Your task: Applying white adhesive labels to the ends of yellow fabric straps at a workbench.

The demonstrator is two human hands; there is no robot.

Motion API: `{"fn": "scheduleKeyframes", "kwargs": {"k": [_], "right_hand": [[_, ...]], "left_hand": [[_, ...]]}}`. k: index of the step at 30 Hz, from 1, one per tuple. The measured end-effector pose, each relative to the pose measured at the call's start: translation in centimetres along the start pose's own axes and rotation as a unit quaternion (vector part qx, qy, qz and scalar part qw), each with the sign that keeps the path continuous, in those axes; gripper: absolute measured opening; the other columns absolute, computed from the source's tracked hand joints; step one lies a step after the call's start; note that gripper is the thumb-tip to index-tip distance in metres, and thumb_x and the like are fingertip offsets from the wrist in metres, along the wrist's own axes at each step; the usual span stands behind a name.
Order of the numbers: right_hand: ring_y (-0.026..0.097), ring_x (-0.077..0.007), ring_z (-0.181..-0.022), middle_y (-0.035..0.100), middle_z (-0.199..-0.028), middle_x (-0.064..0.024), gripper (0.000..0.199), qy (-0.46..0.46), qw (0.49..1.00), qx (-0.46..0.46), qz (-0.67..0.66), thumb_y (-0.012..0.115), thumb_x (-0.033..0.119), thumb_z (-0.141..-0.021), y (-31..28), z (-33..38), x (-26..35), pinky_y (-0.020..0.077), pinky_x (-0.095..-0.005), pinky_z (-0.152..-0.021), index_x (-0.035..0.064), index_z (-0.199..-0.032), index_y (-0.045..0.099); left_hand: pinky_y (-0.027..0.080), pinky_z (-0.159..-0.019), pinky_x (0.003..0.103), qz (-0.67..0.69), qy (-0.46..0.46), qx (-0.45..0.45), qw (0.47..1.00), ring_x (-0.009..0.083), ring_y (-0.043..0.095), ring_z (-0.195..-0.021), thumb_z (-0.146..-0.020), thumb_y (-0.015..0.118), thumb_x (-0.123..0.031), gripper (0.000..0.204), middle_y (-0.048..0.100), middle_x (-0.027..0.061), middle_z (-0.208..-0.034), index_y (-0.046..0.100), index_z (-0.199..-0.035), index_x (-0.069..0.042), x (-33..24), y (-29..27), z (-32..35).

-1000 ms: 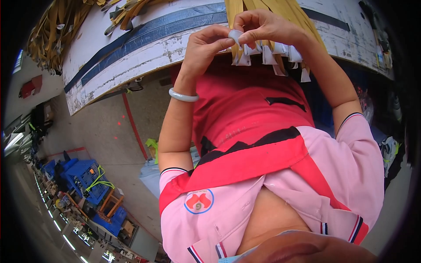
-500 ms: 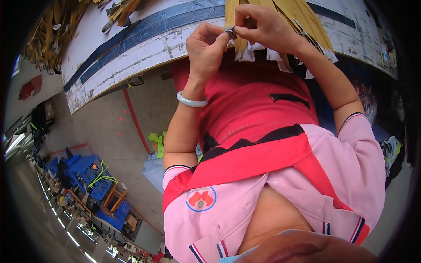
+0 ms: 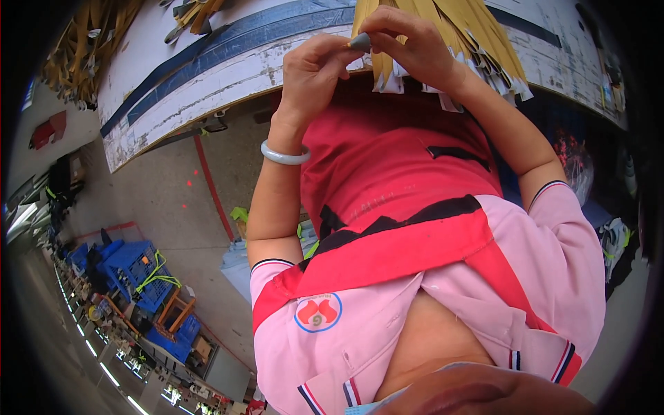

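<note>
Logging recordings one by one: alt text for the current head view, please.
A bare left hand and right hand hold a small tapered grey piece between them, at the edge of a scuffed white table bearing long mustard-yellow strips.

Badge [image 3: 318,312], round: blue ring, red motif, one letter at centre, small lettering near rim, only partly legible; on pink shirt [image 3: 553,242]. Marks [image 3: 373,206], one row: faint, unreadable; on red apron [image 3: 408,162].

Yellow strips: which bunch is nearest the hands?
The rightmost bunch, beside the right hand; the far-left bunch and small bunch are farther left.
</note>
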State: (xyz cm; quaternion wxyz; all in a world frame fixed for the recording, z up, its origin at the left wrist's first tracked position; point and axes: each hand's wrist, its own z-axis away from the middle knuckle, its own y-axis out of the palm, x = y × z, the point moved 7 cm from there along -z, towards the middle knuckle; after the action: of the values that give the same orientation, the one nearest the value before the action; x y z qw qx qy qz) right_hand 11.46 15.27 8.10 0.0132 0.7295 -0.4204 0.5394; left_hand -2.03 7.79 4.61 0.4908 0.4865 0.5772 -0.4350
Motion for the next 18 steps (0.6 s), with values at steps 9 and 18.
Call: {"fn": "scheduleKeyframes", "kwargs": {"k": [9, 18], "right_hand": [[0.053, -0.0031, -0.067, 0.058, -0.076, 0.0032, 0.019, 0.188, 0.979, 0.015, -0.083, 0.064, 0.023, -0.098, 0.7, 0.5, -1.4, 0.0443, -0.0197, -0.061, 0.0045, -0.096, 0.064], [0.051, -0.0049, -0.055, 0.056, -0.067, 0.0027, 0.022, 0.277, 0.941, -0.062, -0.187, 0.064, 0.023, -0.098, -1.8, 0.6, -4.4, 0.041, -0.0207, -0.05, 0.0064, -0.084, 0.061]], "left_hand": [[0.046, -0.057, 0.037, -0.246, 0.143, -0.021, 0.958, 0.0294, 0.058, -0.061, -0.087, 0.071, -0.008, 0.009, 0.06, 0.0144, -0.073, 0.066, -0.083, -0.001, -2.5, 1.1, 0.2], [0.046, -0.054, 0.023, -0.114, 0.091, -0.101, 0.984, 0.0097, 0.058, -0.057, -0.095, 0.066, -0.006, 0.008, 0.062, 0.004, -0.066, 0.064, -0.09, 0.0, -1.2, -1.6, 1.0]]}}
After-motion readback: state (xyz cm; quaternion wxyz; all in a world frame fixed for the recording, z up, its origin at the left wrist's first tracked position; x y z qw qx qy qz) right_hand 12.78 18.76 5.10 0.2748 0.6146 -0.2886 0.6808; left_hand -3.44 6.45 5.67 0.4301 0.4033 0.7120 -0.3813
